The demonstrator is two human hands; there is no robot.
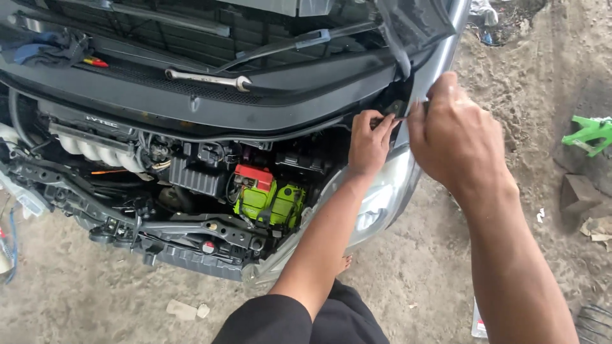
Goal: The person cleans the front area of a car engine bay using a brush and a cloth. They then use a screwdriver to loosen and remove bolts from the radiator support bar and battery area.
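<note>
I stand at the corner of a silver car with its engine bay (191, 172) uncovered. My left hand (368, 140) reaches to the top edge of the silver fender (428, 73), its fingertips pinching a small dark part there. My right hand (454, 134) is closed on a thin tool whose tip meets that same spot; most of the tool is hidden by my fist. The clear headlight (382, 197) sits just below both hands. A green battery with a red terminal cover (268, 194) lies in the bay to the left.
A long metal wrench (207, 79) rests on the black cowl, with a red-handled tool (95, 62) farther left. The front bumper is off, baring the crossmember (191, 232). Sandy ground surrounds the car; a green object (590, 134) and cardboard scraps (583, 204) lie at right.
</note>
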